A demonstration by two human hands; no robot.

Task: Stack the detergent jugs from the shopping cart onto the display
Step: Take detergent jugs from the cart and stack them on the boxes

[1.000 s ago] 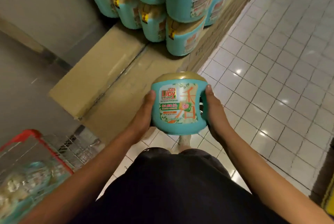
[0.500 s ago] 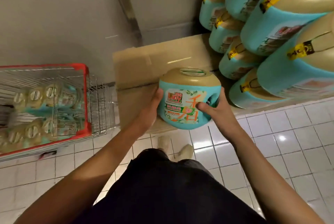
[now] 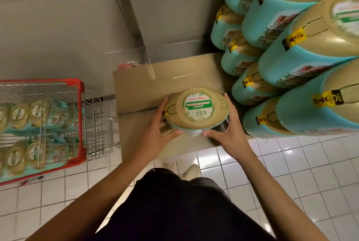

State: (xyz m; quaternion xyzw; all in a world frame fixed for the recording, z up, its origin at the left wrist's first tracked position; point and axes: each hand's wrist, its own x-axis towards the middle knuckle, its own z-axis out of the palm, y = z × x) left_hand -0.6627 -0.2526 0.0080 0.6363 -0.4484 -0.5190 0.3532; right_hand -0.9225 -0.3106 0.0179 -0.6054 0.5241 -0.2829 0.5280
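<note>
A teal detergent jug point(image 3: 196, 107) with a gold top stands upright over the cardboard display base point(image 3: 174, 77), seen from above. My left hand point(image 3: 155, 133) holds its left side with the thumb across the front. On the jug's right side my right hand point(image 3: 227, 132) grips it, fingers along the side. Whether the jug rests on the cardboard I cannot tell. Stacked teal jugs point(image 3: 303, 62) rise in tiers just to its right. At the left a red-rimmed wire shopping cart point(image 3: 77, 116) holds several more jugs point(image 3: 37, 112).
A grey wall with a metal post point(image 3: 128, 17) stands behind the cardboard. White tiled floor point(image 3: 301, 178) spreads at the right and below. My feet point(image 3: 191, 169) are close to the cardboard's front edge.
The jug has gone from tilted label-forward to upright and lower over the cardboard. The view has swung so the jug stack is nearer at the right and the cart has slid to the left edge.
</note>
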